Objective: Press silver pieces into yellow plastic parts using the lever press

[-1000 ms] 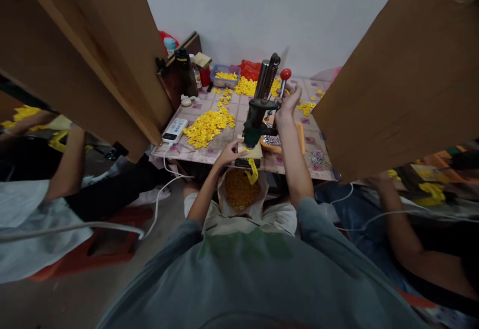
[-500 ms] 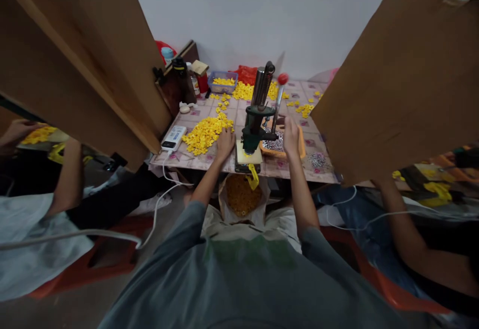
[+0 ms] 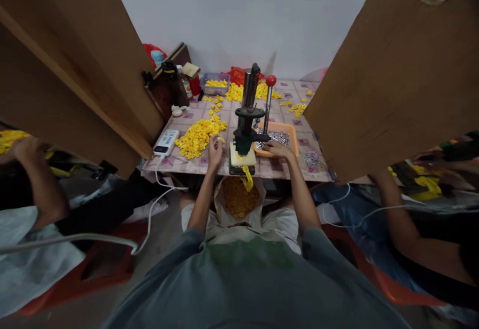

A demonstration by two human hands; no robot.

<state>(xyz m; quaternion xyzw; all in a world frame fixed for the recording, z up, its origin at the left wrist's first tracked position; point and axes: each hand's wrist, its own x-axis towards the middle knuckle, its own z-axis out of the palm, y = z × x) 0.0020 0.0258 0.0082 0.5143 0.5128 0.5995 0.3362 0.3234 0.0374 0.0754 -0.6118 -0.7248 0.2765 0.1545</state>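
My left hand [image 3: 214,154] is closed on a small yellow flower-shaped piece [image 3: 220,140], just right of a heap of the same yellow pieces [image 3: 198,138]. My right hand [image 3: 280,149] reaches over the near rim of an orange tray [image 3: 294,137], its fingers stretched out among small silver metal bits [image 3: 281,137]. Between both hands stands a dark green hand press [image 3: 245,132], with its red-knobbed lever [image 3: 268,104] upright. A pale block [image 3: 236,157] lies under the press head, and a yellow strip [image 3: 247,178] hangs at its front.
An open bag of yellow pieces [image 3: 240,197] sits below the table edge. On the left lies a white power bank [image 3: 166,142] with a cable. A blue basket [image 3: 215,83] stands at the back. Brown boards [image 3: 389,80] flank the table; other people sit on both sides.
My left hand has drawn back from the yellow heap with a piece in its fingers. My right hand has left the area beside the lever and come down into the orange tray. The view has shifted slightly.
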